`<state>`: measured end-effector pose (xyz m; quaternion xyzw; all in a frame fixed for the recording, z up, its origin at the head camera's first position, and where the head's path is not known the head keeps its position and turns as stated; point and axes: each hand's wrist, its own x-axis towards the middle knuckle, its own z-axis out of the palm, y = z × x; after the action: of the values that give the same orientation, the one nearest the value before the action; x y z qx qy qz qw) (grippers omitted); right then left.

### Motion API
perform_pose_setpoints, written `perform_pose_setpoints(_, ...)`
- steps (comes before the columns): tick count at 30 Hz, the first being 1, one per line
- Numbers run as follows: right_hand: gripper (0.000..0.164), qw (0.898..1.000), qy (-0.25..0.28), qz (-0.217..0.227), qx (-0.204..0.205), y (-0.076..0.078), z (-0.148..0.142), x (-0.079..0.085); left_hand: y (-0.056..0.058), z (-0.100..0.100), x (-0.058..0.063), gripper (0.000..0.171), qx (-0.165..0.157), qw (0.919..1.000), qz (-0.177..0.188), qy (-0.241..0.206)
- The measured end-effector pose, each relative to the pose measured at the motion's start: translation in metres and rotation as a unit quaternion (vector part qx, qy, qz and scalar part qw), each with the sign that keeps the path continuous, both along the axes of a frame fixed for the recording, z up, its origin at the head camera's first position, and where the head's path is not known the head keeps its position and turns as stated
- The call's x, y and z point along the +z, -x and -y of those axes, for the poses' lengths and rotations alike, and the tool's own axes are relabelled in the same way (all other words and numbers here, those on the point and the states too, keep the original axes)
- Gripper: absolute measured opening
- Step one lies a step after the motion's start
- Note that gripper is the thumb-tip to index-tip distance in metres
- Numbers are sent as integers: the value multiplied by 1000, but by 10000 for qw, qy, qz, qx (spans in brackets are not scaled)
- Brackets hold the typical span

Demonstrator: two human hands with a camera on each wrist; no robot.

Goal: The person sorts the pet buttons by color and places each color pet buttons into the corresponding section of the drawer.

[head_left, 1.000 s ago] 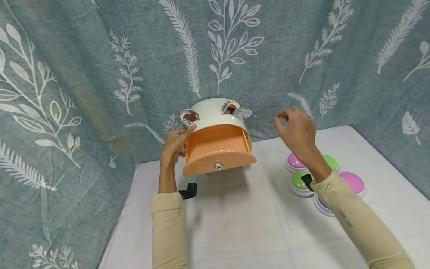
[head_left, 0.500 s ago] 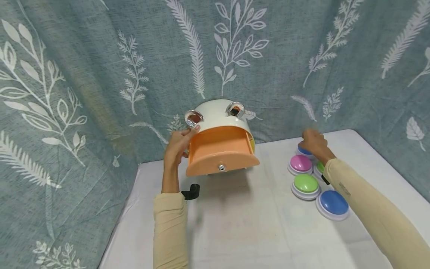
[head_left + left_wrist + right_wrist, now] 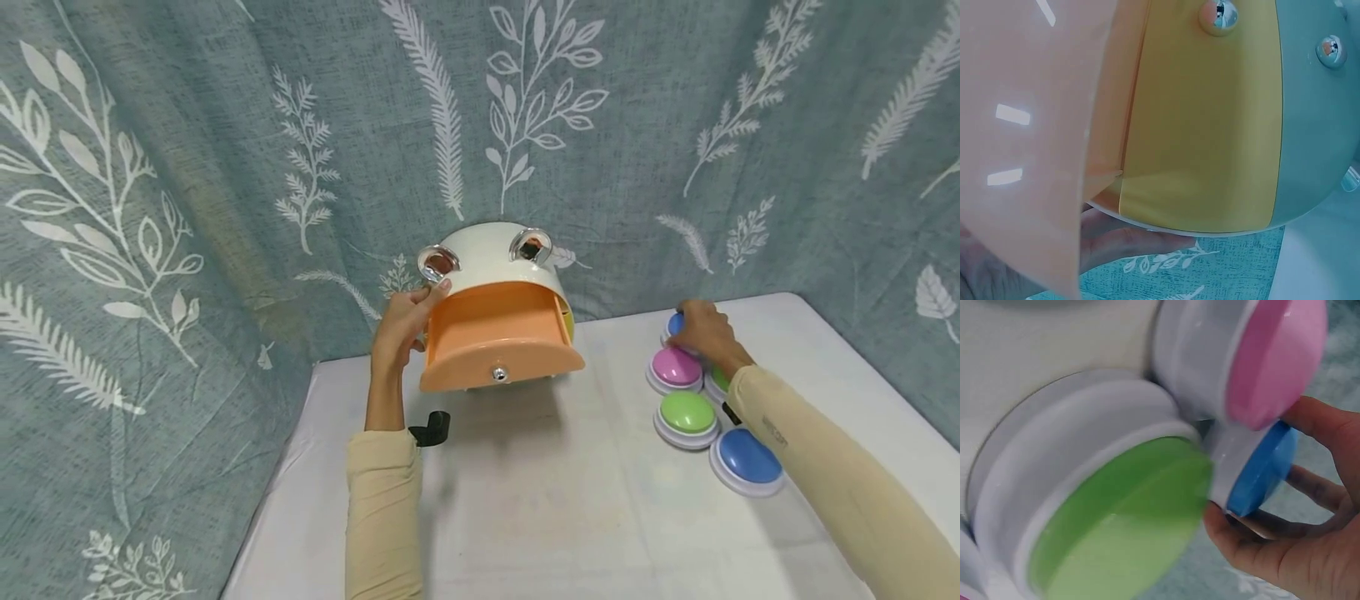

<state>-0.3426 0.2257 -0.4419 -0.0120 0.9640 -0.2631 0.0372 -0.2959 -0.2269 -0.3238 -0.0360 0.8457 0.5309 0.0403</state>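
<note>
In the head view, a small drawer cabinet (image 3: 483, 250) with a white domed top and two shiny ring-shaped eyes stands at the back of the table. Its orange top drawer (image 3: 502, 364) is pulled out, bare inside. My left hand (image 3: 399, 323) grips the cabinet's left side, thumb at the top edge; in the left wrist view a finger lies along the side. My right hand (image 3: 703, 327) reaches over a cluster of round push buttons. In the right wrist view its thumb and fingers curl round a blue push button (image 3: 1266, 469) with a pale base.
Beside the blue one sit a pink push button (image 3: 677, 367) and a green push button (image 3: 687, 412), with a larger blue-topped button (image 3: 748, 457) nearer. A black curved piece (image 3: 431, 428) shows by my left wrist. Behind the table (image 3: 540, 517) hangs a patterned curtain (image 3: 600, 192).
My right hand has come from the air right of the cabinet, down and rightward, to the far blue push button, which it now grips. My left hand keeps its hold; the drawer stays out.
</note>
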Motion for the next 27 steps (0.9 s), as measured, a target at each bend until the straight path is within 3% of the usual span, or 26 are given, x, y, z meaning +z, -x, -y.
perform_pose_setpoints(5, 65, 9947, 36, -1014, 169, -10, 10, 18, 0, 0, -1, 56, 45, 10000, 14, -3)
perform_pose_setpoints(10, 67, 9874, 152, -1540, 324, -28, 31, 60, 1, -1, 0, 60, 45, 10000, -16, 84)
perform_pose_setpoints(15, 64, 9815, 258, -1803, 586, -51, 60, 110, 1, 0, -1, 59, 78, 9999, -127, 35)
perform_pose_setpoints(19, 64, 9814, 377, -1676, 853, -74, 84, 143, 1, 0, -4, 53, 85, 9998, -173, -6)
perform_pose_setpoints(23, 67, 9804, 339, -1555, 1162, -90, 108, 165, 0, -1, -3, 63, 20, 9999, -126, 17)
perform_pose_setpoints(27, 66, 9756, 278, -1514, 1569, -96, 137, 175, -1, -2, -2, 70, 60, 10000, -14, -12)
